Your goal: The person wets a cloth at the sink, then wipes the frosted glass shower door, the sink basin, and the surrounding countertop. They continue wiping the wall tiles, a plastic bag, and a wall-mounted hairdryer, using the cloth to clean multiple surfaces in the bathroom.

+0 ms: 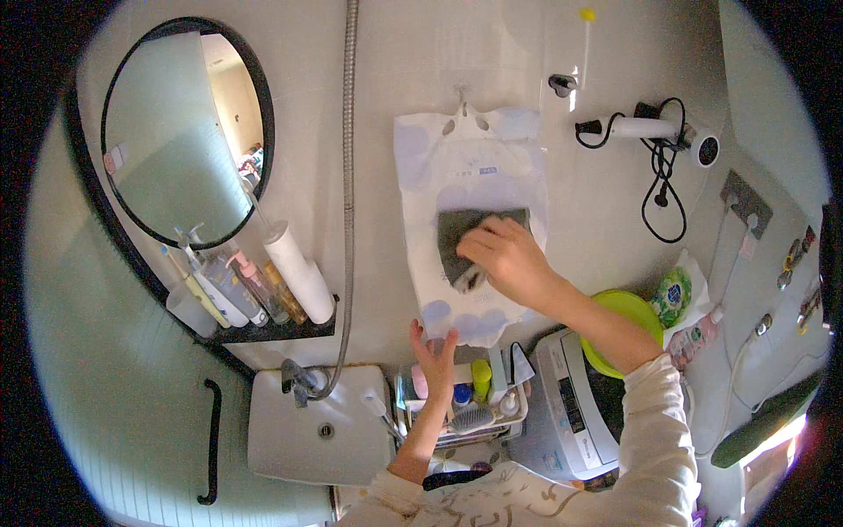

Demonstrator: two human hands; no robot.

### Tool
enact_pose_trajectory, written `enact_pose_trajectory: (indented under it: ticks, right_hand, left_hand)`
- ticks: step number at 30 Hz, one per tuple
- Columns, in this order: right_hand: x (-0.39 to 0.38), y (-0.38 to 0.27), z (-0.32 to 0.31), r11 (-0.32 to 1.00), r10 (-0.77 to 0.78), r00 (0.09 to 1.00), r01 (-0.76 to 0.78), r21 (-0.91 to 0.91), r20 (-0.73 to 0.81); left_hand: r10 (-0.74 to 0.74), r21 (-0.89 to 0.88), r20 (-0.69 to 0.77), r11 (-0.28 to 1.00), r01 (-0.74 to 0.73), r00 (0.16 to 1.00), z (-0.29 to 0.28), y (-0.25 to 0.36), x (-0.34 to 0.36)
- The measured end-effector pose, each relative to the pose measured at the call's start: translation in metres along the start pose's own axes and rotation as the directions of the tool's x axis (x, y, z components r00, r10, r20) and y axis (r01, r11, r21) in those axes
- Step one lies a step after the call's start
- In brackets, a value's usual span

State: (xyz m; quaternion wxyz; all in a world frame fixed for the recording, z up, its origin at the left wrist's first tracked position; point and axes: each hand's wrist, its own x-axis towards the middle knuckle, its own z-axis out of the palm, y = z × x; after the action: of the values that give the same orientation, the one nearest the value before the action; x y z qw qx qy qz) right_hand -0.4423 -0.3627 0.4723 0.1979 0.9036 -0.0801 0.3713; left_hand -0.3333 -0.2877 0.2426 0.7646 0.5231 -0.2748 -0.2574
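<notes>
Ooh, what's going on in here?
A person's right hand holds a dark grey folded cloth in front of a white bag with pale blue circles, which hangs on the wall. The left hand is open, fingers spread, near the bag's bottom edge; whether it touches the bag isn't clear.
</notes>
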Motion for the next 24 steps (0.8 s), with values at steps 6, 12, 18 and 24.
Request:
enact_pose_trajectory:
  ticks: [6, 12, 18, 24]
  right_hand:
    - [-0.009, 0.009, -0.041, 0.998, 0.058, 0.998, -0.057, 0.008, -0.026]
    - [0.042, 0.064, -0.057, 0.980, 0.037, 0.930, -0.106, -0.170, -0.366]
    - [0.039, 0.075, -0.023, 0.980, 0.034, 0.981, -0.070, -0.186, -0.190]
    - [-0.010, 0.054, -0.024, 0.988, 0.155, 0.988, -0.155, -0.016, 0.020]
  left_hand:
    - [-0.135, -0.095, 0.017, 0.986, 0.136, 0.991, -0.002, -0.008, -0.001]
    - [-0.272, -0.287, 0.024, 0.920, 0.268, 0.962, 0.007, 0.017, -0.008]
    - [-0.287, -0.215, 0.112, 0.928, 0.305, 0.951, 0.009, 0.035, -0.001]
    - [-0.240, -0.210, 0.109, 0.943, 0.258, 0.965, 0.007, 0.033, 0.002]
